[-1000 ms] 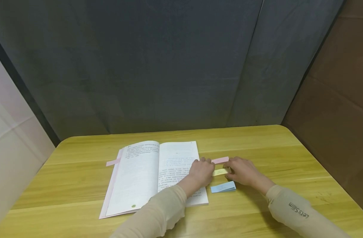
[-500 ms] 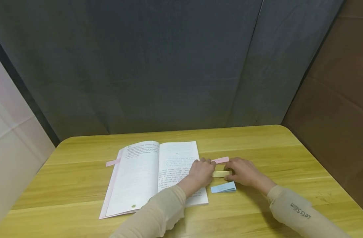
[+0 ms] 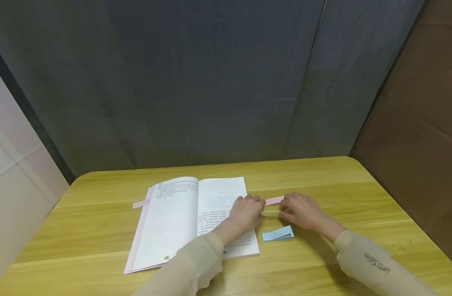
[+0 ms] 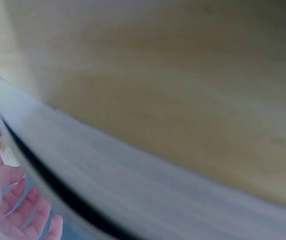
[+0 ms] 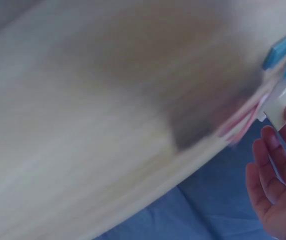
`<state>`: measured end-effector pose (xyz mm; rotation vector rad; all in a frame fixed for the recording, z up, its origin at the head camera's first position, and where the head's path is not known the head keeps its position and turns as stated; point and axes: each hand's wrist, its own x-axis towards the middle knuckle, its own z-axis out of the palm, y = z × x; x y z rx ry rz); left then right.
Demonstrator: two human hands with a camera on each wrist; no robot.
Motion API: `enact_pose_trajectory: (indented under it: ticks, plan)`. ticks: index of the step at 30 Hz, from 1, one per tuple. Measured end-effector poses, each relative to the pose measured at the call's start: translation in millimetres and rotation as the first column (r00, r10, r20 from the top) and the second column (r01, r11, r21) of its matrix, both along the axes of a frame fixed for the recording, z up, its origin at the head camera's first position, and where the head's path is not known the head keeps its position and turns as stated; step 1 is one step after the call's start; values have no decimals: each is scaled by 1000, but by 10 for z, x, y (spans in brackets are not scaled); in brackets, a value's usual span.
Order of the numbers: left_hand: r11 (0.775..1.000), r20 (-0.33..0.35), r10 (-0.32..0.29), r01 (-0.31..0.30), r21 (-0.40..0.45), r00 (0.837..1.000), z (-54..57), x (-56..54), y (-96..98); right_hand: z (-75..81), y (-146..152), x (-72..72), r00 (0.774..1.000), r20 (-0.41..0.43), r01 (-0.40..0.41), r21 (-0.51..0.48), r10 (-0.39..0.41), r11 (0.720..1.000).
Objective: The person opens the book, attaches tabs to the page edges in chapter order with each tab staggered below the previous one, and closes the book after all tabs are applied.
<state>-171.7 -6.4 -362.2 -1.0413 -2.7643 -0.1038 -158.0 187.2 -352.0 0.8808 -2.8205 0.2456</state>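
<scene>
Between my two hands a narrow yellow paper strip [image 3: 271,211] appears edge-on in the head view. My left hand [image 3: 246,211], over the right edge of an open book [image 3: 220,187], pinches its left end. The right hand [image 3: 301,210] pinches the other end; in the right wrist view, the thumb lies on the pale strip [image 5: 277,114] while the other fingers spread loosely. A folded pink strip [image 3: 274,200] sits just behind. Nearer me lies a folded blue strip [image 3: 277,233], its two leaves slightly apart.
A pink tab [image 3: 141,203] sticks out from the book's left side. The wooden table [image 3: 322,176] ends at a dark grey curtain [image 3: 211,82], with a brown panel [image 3: 422,123] on the right and a pale one on the left.
The yellow strip has turned from showing its flat face to edge-on between the hands. My left hand has shifted slightly left. The book and the blue strip stay in place.
</scene>
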Motion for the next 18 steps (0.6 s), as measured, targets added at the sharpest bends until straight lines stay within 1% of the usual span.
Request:
enact_pose_trajectory:
  ticks: [2,4,6,7,9,11,13,15,18]
  plan:
    - [1000,-12,-2,2,14,1000,38,15,-57,37,-23,3,1000,-16,-7,-5,7,1000]
    - [1000,-39,-8,9,27,999,75,35,-120,85,-53,13,1000,-20,-17,-18,17,1000]
    - [999,-89,-12,15,35,996,111,61,-190,135,-88,22,999,-27,-31,-28,31,999]
    - [999,-129,-13,19,40,992,123,71,-217,161,-102,25,999,-33,-40,-31,39,999]
    - [999,-225,-15,26,47,974,140,86,-268,211,-127,35,998,-40,-56,-42,54,998]
    - [998,-320,-10,27,48,947,149,98,-312,258,-149,40,997,-50,-68,-42,66,997]
    - [998,-398,-5,27,48,917,153,108,-347,297,-163,45,996,-55,-75,-41,73,996]
    - [998,-438,-5,30,49,899,164,121,-375,332,-173,51,995,-58,-80,-38,78,996]
    - [996,-463,-16,55,71,886,181,137,-408,381,-195,71,994,-56,-100,-47,97,994]
